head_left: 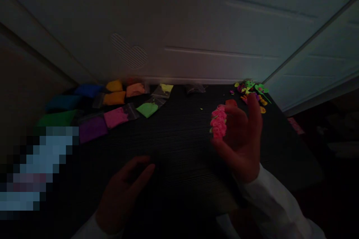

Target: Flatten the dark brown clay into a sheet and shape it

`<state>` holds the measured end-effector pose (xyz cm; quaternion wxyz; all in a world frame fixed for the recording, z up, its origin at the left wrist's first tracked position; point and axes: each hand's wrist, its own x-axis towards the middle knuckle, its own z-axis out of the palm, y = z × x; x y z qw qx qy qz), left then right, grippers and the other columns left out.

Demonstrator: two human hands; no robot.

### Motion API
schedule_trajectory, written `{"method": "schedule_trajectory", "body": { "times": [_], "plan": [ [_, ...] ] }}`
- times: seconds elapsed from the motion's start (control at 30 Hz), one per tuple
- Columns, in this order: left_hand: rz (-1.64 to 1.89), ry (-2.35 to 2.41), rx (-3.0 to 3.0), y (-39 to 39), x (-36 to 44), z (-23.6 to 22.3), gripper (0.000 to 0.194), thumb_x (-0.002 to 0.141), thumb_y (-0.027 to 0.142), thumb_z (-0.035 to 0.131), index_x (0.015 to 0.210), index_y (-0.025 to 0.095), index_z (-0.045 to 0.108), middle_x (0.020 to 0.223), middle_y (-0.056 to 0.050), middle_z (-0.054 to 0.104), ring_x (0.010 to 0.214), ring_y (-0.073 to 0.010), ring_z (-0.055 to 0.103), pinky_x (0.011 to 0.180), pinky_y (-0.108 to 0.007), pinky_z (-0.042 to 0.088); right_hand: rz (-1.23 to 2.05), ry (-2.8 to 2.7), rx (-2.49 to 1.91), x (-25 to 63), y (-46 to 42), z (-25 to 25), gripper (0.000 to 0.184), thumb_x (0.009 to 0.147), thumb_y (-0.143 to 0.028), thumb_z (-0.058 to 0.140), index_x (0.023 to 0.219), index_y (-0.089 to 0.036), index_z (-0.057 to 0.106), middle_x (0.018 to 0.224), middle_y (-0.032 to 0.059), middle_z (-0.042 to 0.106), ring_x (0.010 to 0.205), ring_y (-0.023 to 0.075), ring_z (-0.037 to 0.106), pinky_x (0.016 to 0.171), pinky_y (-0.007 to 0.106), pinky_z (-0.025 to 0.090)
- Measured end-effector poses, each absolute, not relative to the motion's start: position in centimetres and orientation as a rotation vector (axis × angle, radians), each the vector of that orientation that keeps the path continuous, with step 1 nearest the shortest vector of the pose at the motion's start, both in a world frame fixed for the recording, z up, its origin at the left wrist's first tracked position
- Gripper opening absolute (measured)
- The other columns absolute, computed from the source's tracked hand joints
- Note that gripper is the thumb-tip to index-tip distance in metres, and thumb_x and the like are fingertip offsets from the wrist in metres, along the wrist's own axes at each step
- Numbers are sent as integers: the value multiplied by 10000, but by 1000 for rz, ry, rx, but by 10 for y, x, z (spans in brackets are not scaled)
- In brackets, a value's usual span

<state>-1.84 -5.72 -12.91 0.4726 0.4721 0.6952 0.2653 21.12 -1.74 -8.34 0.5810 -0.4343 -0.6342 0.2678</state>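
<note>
My right hand is raised over the dark table. Its thumb and a fingertip pinch a strip of small bright pink roses by its two ends, with bits of green leaf along the edges. The strip stands roughly upright, facing me. Lower down on the left, my left hand rests near the tabletop, loosely curved. A gap shows between its thumb and forefinger, with nothing visible in it, though the light is dim. Behind the right hand lies a small red-orange piece.
Coloured clay packets lie at the left and back, among them purple, pink, light green and blue. Small clay flowers cluster at the back right. A pale wall panel borders the table. A pixelated area covers the lower left.
</note>
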Motion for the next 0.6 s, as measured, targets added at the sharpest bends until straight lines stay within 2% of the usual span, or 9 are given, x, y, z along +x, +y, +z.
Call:
{"method": "schedule_trajectory", "body": {
  "times": [0.17,0.27,0.37,0.43,0.6],
  "plan": [
    [633,1705,1142,-58,-19,-132,468,606,592,576,884,216,565,852,-16,662,807,-197,621,694,-268,496,1041,-1399,-1023,222,-12,-76,554,838,-494,323,1340,-306,184,1180,79,518,952,215,570,785,477,472],
    [626,1712,1155,-58,-19,-130,469,601,597,576,879,219,568,856,-14,661,812,-197,620,694,-267,498,1135,-1370,-1017,229,-9,-78,505,874,-477,169,1340,-289,215,1220,83,505,970,209,571,763,479,479],
    [625,1721,1167,-58,-19,-127,461,603,598,571,869,221,576,852,-13,662,808,-196,621,689,-263,504,1257,-1335,-959,233,-8,-79,516,879,-448,45,1352,-292,180,1251,72,481,1009,192,556,767,465,479],
    [622,1718,1173,-58,-19,-126,458,598,599,571,860,224,583,852,-13,664,803,-198,622,678,-262,508,1317,-1322,-936,234,-8,-79,529,872,-462,19,1353,-303,167,1256,64,474,1019,186,550,763,456,479],
    [598,1758,1191,-57,-20,-129,460,581,612,572,846,236,594,840,-6,672,801,-202,626,698,-269,509,1291,-1305,-949,235,-8,-78,583,843,-561,95,1335,-286,246,1226,91,496,956,209,565,698,446,489]
  ]
}}
